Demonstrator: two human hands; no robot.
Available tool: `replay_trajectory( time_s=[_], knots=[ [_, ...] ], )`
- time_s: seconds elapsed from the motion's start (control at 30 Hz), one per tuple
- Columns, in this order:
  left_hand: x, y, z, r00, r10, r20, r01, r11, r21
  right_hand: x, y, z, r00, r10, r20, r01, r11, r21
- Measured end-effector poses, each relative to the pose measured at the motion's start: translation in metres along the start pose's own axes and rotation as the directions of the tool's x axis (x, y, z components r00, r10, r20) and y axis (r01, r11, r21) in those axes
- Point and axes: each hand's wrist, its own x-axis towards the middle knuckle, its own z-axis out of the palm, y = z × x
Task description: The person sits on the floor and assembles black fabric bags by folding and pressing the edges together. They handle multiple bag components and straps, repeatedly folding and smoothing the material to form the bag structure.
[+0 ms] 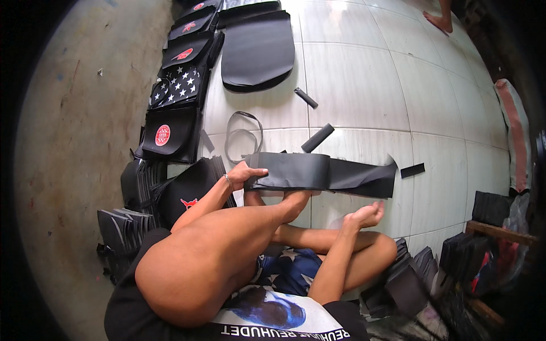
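Note:
A long black strip of leather-like sheet (296, 171), layered at its left part, stretches across in front of me above my foot. My left hand (245, 173) grips its left end, thumb on top and fingers mostly hidden behind. The strip's right end hangs loose, its edge slightly curled. Just below that end, apart from it, my right hand (364, 216) is turned up with its fingers curled in. Whether anything small is inside those fingers cannot be made out. A thin black loop of band (261, 136) lies on the floor beyond my left hand.
Black rounded flaps (259, 51) lie stacked on the tiles ahead. Flaps with red prints and white stars (177, 88) line the left side. Small black offcuts (318, 138) are scattered on the tiles. Bundled black pieces (466, 253) stand at right. Another person's foot (439, 23) shows far right.

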Motion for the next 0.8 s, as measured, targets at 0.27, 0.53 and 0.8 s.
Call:
replay_trajectory(
  time_s=[0.27,0.53,0.8],
  knots=[
    [0.010,-0.003,0.015,0.999,-0.036,-0.016,0.036,0.999,0.038,-0.097,-0.012,0.051,0.391,-0.247,0.887,0.882,0.375,-0.285],
    [0.009,-0.001,0.005,1.000,-0.013,-0.022,0.013,1.000,0.021,-0.085,0.008,0.055,0.473,-0.236,0.849,0.729,0.646,-0.226],
    [0.004,0.004,0.014,0.999,-0.027,0.022,0.027,1.000,0.010,-0.017,-0.012,-0.005,0.973,-0.226,-0.036,0.226,0.974,0.001]
  ],
)
